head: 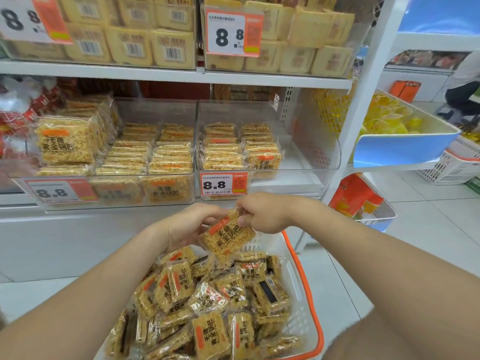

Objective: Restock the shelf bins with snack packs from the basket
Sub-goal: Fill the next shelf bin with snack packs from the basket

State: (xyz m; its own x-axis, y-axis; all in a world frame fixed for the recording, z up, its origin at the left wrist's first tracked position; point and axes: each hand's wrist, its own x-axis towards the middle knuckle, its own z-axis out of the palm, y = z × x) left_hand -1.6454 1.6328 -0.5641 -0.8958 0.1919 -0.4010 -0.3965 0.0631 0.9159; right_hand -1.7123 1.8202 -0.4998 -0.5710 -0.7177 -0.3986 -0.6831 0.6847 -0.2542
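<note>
A golden rice-crisp snack pack (228, 239) with an orange label is held above the basket by both hands. My left hand (191, 224) grips its left edge and my right hand (261, 213) pinches its top corner. Below them the white basket with an orange rim (310, 289) holds several more of the same packs (215, 305). On the shelf straight ahead, the left clear bin (155, 189) is nearly full of these packs. The right clear bin (311, 152) holds packs only in its left half.
Price tags reading 8.8 (224, 183) hang on the bin fronts. The upper shelf (155, 71) carries bins of pale yellow packs. At right are a white upright post (363, 81), a blue-fronted bin of yellow items (405, 149), another white basket (452, 167), and a person (465, 81).
</note>
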